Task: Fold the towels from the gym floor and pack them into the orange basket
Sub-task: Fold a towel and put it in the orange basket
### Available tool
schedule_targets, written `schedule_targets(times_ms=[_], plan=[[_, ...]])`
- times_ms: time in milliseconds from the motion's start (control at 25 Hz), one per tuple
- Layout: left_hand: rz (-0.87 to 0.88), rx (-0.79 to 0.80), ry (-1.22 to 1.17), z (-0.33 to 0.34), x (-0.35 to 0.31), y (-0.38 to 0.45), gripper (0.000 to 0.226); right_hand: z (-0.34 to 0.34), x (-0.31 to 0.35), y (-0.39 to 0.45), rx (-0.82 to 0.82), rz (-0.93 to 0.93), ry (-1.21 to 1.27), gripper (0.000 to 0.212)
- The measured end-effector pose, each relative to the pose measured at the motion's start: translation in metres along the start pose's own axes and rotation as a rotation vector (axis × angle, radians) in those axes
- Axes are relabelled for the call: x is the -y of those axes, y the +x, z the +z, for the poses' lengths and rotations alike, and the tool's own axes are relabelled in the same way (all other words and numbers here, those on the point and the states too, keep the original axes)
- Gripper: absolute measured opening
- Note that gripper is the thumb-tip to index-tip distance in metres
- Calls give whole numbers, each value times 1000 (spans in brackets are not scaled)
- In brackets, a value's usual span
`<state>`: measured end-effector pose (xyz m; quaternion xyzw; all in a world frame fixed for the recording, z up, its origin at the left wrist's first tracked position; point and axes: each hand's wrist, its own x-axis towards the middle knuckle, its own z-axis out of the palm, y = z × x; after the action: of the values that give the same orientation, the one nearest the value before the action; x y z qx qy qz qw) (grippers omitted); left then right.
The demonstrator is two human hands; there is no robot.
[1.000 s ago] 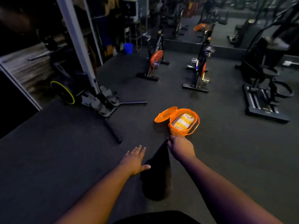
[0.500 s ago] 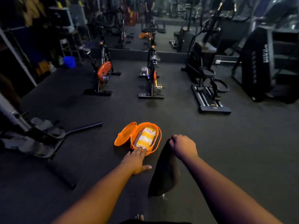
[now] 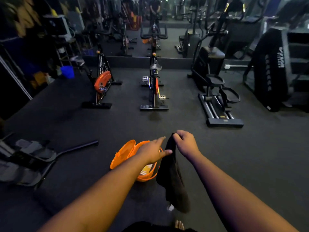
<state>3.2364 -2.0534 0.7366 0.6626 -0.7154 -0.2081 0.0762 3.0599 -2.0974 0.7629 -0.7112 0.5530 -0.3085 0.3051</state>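
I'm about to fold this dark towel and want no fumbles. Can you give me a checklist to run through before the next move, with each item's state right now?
1. Right hand pinches the top edge of the dark towel: ok.
2. Towel hangs clear of the gym floor: cannot tell; its lower end is too dark against the floor.
3. Left hand free to take a second corner: ok, fingers straight, reaching toward the towel.
4. Orange basket within reach: ok, it sits under the left forearm.
5. Basket lid open: ok, hinged to the side.
6. Room left in the basket: cannot tell; a yellow and white towel lies inside, mostly hidden.
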Motion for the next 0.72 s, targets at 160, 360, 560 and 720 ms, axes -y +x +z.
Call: schedule_targets(times_ms=[160, 360, 560, 720], plan=[[-54, -181, -30, -17, -31, 66, 48, -21, -3, 79, 40, -110, 231, 38], [-236, -316, -30, -21, -39, 104, 24, -40, -1, 130, -25, -231, 290, 41], [-192, -353, -621, -30, -37, 132, 15, -48, 0, 159, -80, -165, 402, 39], [-183, -418, -837, -47, -39, 139, 34, -50, 4, 165, 76, -44, 503, 21]])
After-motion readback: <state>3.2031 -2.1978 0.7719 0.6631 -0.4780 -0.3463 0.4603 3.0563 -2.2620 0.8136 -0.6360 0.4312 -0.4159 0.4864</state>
